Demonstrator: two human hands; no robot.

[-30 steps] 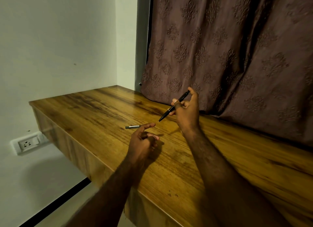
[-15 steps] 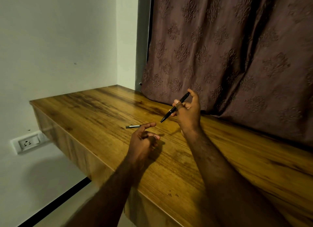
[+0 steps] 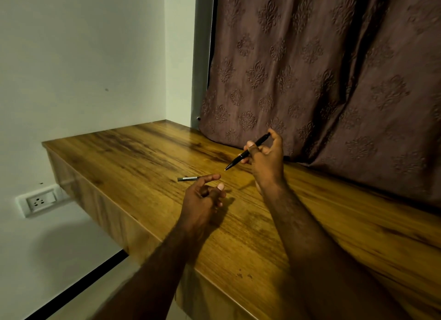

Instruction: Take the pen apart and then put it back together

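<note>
A slim black pen (image 3: pixel 248 151) is held up above the wooden desk, tip pointing down-left, with my right hand (image 3: pixel 267 162) shut on it and the thumb on its top end. My left hand (image 3: pixel 202 195) hovers low over the desk, fingers loosely curled, index finger stretched out; I cannot see anything in it. A small grey cylindrical pen part (image 3: pixel 187 178) lies on the desk just beyond that index finger, partly hidden by it.
The wooden desk (image 3: pixel 133 157) juts from a white wall, its front edge running diagonally below my arms. A patterned brown curtain (image 3: pixel 322 69) hangs along the back. A wall socket (image 3: pixel 40 201) sits below the desk on the left.
Almost nothing has moved. The right hand has shifted the pen very slightly; the left hand stays where it was.
</note>
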